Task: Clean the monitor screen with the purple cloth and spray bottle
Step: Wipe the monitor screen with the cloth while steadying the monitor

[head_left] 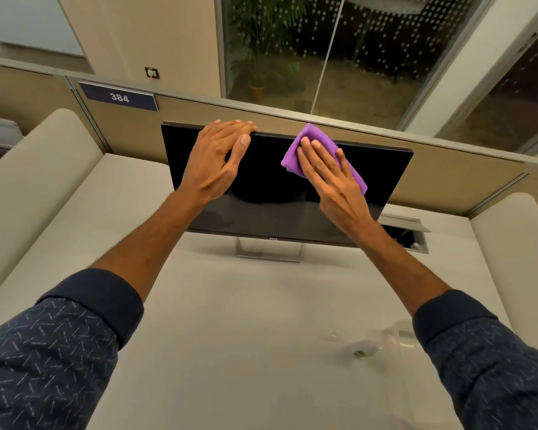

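Now | purple cloth (pixel 292 156) under right hand (pixel 330 178) | left hand (pixel 215 159) holds monitor (pixel 271 187)

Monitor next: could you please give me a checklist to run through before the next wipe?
1. Monitor steadied: ok, left hand grips its top edge.
2. Purple cloth flat against it: ok, right hand presses it near the top edge.
3. Spray bottle out of the way: ok, on the desk, apart from the monitor.
4. Monitor damp enough: cannot tell.
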{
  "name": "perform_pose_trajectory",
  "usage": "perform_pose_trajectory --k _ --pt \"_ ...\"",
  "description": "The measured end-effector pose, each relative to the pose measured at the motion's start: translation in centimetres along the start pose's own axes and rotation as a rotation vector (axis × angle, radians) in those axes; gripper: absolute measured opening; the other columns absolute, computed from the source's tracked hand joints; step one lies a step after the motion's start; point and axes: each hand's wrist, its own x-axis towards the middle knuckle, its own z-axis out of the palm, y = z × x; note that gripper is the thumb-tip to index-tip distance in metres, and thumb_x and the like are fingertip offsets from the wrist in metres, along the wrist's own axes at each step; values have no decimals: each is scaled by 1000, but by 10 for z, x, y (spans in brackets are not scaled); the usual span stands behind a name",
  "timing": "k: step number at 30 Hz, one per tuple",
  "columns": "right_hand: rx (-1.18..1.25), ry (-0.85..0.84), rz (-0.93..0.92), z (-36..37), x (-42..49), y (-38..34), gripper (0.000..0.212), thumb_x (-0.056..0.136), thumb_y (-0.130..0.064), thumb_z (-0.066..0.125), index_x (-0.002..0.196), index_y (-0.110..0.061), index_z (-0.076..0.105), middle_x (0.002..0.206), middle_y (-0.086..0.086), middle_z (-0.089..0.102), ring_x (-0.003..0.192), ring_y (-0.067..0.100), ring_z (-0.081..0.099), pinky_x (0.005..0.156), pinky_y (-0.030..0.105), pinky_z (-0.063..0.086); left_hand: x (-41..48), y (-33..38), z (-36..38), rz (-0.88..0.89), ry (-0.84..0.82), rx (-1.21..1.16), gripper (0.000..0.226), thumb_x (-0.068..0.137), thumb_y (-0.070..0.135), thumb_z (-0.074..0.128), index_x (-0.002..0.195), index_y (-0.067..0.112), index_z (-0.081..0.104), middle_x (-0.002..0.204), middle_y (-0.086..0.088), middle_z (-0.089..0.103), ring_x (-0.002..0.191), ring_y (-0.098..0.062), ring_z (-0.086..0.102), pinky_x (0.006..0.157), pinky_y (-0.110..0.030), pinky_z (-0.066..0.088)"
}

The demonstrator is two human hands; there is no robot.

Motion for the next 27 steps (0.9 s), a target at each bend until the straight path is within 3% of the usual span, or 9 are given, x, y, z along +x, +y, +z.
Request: perform_pose_trajectory --k 3,6,9,12,16,18,21,23,27 --pt "-51 -91 -158 14 -23 -10 81 101 11 34 172 -15 7 181 7 7 168 25 5 137 49 3 0 1 1 10 7 8 47 117 41 36 152 22 61 155 2 62 152 -14 50 134 -40 27" --pt "-28 -315 -291 26 -55 -26 90 100 13 41 172 -18 -3 181 5 -6 168 25 -2 138 50 6 1 -1 1 13 5 0 47 117 41 36 152 22 61 155 2 62 151 -15 50 134 -42 28" --pt "-8 -591 -425 34 -92 -42 101 98 23 41 170 -18 -17 178 2 -20 166 23 -13 137 45 -1 1 -3 1 9 -4 -12 48 116 43 36 152 22 61 156 2 62 152 -14 50 134 -41 27" --pt "-11 -698 -463 36 -105 -45 105 99 21 50 169 -17 -19 178 3 -22 167 24 -13 135 43 -3 -2 -5 2 14 -13 -20 50 116 45 36 153 23 60 157 2 61 153 -14 48 135 -39 25" --pt "-31 -477 -465 21 -79 -18 98 96 19 43 171 -17 -10 179 2 -16 167 24 -10 137 46 4 0 -6 -1 9 -26 -36 50 115 47 36 154 25 59 158 3 60 154 -12 46 134 -35 21" --pt "-51 -250 -337 7 -57 4 85 100 13 36 172 -16 2 182 4 0 169 24 4 137 46 12 1 -7 -1 14 -32 -33 50 115 48 35 154 26 58 158 4 59 154 -12 45 133 -35 19" --pt "-11 -19 -41 -12 -19 33 83 99 16 37 172 -15 12 181 4 10 169 21 11 138 46 10 2 -8 -2 22 -31 -37 50 115 49 35 154 27 58 158 5 59 154 -11 45 134 -35 20" --pt "15 21 43 -16 -9 43 80 103 13 42 172 -15 11 181 5 10 169 23 8 139 47 7 2 -7 -1 17 -31 -40 50 115 48 35 154 26 59 158 5 59 154 -11 45 135 -38 21" --pt "-4 -48 -94 1 -38 36 86 98 15 40 172 -16 11 181 6 11 169 24 10 138 49 7 0 -5 1 8 -34 -42 50 115 48 37 154 25 59 159 4 58 155 -12 44 136 -39 21"
